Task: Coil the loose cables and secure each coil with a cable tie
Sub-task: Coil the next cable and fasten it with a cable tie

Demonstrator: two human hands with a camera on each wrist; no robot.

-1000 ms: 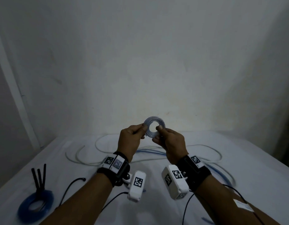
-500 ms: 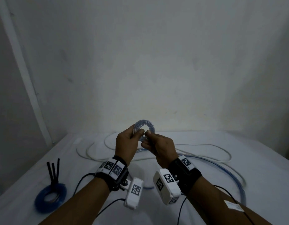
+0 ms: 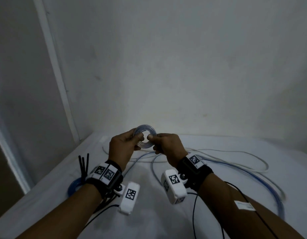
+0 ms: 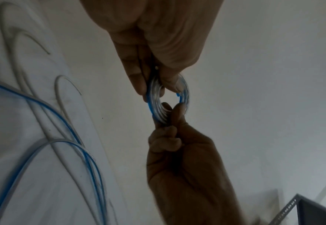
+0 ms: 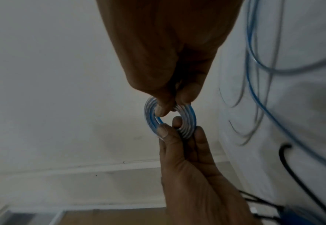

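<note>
Thumb and fingers of the left hand pinch the left side of a small clear coil, held upright above the table; the right hand pinches its right side. The wrist views show blue streaks in the windings, invisible from the head camera, though blur softens them. Half a second ago the hands nearly touched; now they sit apart across the ring. Loose cables trail behind, and a blue coil with black cable ties lies near left.
</note>
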